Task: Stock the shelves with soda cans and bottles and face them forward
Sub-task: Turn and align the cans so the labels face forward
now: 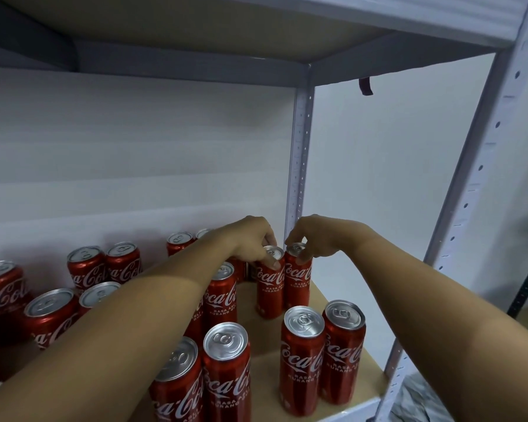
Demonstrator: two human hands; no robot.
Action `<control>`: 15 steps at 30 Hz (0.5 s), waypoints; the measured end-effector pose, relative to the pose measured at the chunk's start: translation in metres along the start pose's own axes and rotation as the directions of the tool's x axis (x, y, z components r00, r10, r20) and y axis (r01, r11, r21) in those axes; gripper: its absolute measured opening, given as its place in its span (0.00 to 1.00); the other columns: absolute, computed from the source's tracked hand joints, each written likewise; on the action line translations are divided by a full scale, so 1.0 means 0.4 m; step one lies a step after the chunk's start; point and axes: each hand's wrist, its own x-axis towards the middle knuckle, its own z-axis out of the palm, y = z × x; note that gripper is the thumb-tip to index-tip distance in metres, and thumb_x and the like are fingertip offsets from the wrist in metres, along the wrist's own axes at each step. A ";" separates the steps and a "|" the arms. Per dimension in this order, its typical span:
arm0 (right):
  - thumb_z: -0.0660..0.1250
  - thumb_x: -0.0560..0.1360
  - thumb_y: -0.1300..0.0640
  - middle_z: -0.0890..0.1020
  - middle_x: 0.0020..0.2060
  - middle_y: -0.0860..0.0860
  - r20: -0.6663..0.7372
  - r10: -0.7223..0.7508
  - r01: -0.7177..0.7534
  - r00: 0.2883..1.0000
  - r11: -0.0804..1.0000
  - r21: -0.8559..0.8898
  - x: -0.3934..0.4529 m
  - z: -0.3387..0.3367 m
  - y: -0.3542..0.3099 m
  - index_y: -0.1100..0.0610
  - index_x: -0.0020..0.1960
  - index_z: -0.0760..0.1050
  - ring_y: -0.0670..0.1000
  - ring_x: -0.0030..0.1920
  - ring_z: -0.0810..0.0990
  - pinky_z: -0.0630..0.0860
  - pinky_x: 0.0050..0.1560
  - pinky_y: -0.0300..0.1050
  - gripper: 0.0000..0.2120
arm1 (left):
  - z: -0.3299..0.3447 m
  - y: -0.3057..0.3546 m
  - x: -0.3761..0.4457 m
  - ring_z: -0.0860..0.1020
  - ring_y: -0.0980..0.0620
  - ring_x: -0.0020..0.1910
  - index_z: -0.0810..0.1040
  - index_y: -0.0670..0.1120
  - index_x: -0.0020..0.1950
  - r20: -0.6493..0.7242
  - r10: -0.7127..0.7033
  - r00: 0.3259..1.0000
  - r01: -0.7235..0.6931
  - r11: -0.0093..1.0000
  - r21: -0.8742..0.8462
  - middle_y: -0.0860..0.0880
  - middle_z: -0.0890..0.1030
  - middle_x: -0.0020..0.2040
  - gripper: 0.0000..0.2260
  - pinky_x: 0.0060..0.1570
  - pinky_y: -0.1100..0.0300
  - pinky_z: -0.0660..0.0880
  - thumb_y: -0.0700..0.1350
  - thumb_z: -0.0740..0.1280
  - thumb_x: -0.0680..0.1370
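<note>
Several tall red cola cans stand upright on a tan shelf board (352, 354). My left hand (250, 242) grips the top rim of one can (269, 293) near the back right. My right hand (314, 239) pinches the top of the neighbouring can (297, 287), which touches the first. Both cans show their white logos toward me. Two more cans (301, 360) (342, 351) stand in front of them near the shelf's edge, and another pair (226, 373) stands left of those. My left forearm hides parts of the middle cans.
More cans (86, 266) stand in a loose group on the left of the shelf. A white perforated upright (299, 153) rises just behind my hands, another post (470, 193) stands at the front right. The upper shelf (195, 28) hangs overhead. Bare board shows between the can pairs.
</note>
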 end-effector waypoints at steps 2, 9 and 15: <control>0.74 0.75 0.57 0.81 0.63 0.54 0.019 0.000 -0.001 1.000 1.000 0.014 -0.005 -0.005 -0.001 0.58 0.68 0.77 0.50 0.47 0.78 0.76 0.41 0.36 0.22 | -0.002 0.007 -0.005 0.81 0.51 0.57 0.81 0.50 0.64 0.018 0.012 1.000 -0.012 1.000 -0.002 0.51 0.84 0.59 0.24 0.60 0.50 0.79 0.52 0.80 0.70; 0.76 0.72 0.61 0.81 0.63 0.53 0.064 -0.002 -0.003 0.998 0.997 0.076 -0.018 -0.008 0.003 0.58 0.67 0.78 0.57 0.56 0.82 0.85 0.48 0.48 0.23 | 0.001 0.025 -0.018 0.81 0.51 0.57 0.81 0.49 0.65 0.056 0.039 0.998 -0.040 0.999 0.021 0.51 0.84 0.60 0.24 0.61 0.49 0.79 0.52 0.80 0.71; 0.77 0.71 0.60 0.82 0.59 0.52 0.090 0.010 -0.015 0.996 0.998 0.061 -0.035 -0.012 -0.001 0.58 0.65 0.80 0.56 0.52 0.83 0.85 0.45 0.45 0.23 | 0.004 0.044 -0.041 0.81 0.52 0.58 0.81 0.49 0.65 0.061 0.061 0.996 -0.060 0.998 -0.013 0.52 0.84 0.60 0.24 0.61 0.51 0.79 0.51 0.80 0.71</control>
